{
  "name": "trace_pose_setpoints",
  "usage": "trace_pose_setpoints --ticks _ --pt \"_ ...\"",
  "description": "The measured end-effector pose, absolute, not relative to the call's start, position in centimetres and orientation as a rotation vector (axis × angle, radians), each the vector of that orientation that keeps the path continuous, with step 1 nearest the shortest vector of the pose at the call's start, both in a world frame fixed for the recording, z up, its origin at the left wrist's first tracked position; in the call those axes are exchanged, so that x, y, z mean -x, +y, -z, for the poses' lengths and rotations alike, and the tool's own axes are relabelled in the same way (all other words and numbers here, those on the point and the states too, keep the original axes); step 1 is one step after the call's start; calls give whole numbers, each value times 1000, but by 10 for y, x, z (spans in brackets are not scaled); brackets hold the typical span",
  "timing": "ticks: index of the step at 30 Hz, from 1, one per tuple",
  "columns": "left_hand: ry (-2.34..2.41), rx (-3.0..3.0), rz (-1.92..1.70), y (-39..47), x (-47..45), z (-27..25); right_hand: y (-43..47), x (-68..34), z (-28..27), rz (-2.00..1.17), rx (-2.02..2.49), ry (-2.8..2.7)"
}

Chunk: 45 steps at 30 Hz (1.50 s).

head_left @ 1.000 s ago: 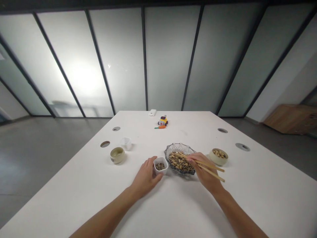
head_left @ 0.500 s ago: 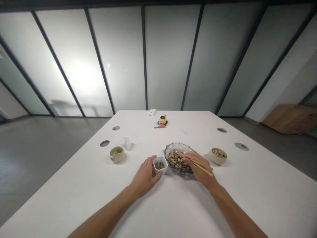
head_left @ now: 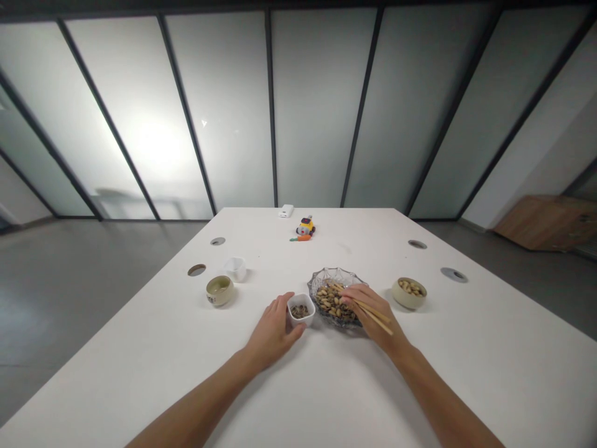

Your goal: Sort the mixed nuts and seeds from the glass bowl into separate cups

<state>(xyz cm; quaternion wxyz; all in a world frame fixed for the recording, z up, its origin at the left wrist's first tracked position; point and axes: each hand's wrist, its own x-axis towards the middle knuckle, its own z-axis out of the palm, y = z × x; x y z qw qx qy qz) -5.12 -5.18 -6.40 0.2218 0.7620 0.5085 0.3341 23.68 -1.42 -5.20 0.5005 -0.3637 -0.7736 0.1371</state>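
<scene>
A pair of wooden chopsticks [head_left: 379,320] slants over a scalloped glass bowl [head_left: 344,275], tips down at the mix of nuts and striped seeds [head_left: 330,303] inside; whether they grip a piece is too small to tell. The right hand [head_left: 379,305] pinches the chopsticks between thumb and fingers, its fingertips above the near right part of the bowl. Just left of the bowl, a small white cup [head_left: 304,322] stands upright on the tabletop [head_left: 280,404] with some dark seeds in it. The left hand [head_left: 272,330] curves around this cup, fingers along its left side and thumb at its near side.

To the right of the right hand sits a cream bowl [head_left: 405,299] partly filled with pale nuts [head_left: 411,287]. Well to the left, an olive-toned bowl [head_left: 217,300] stands just beside a translucent cup [head_left: 236,274]. Farther back, an orange toy carrot [head_left: 304,238] lies right before a yellow toy vehicle [head_left: 306,225], and a white device [head_left: 286,211] rests near the far edge. Frosted panels [head_left: 321,106] with dark frames rise beyond the tabletop.
</scene>
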Motion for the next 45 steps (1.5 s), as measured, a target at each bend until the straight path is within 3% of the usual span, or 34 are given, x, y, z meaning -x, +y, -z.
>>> trace_pose_setpoints --ticks 10,23,31,38,45 --pt "1411 -2100 -909 -52 51 63 -16 -236 43 -336 906 -2117" --pt "1423 -2103 -901 -51 52 65 -24 -231 31 -264 1013 -1725" --pt "1407 -2107 -928 -52 52 66 -41 -222 12 -408 965 -1662" --pt "1399 -2097 -915 -52 52 65 -34 -241 19 -210 1052 -1705" --pt "1388 -2096 -921 -51 52 66 -27 -246 32 -270 1064 -1804"
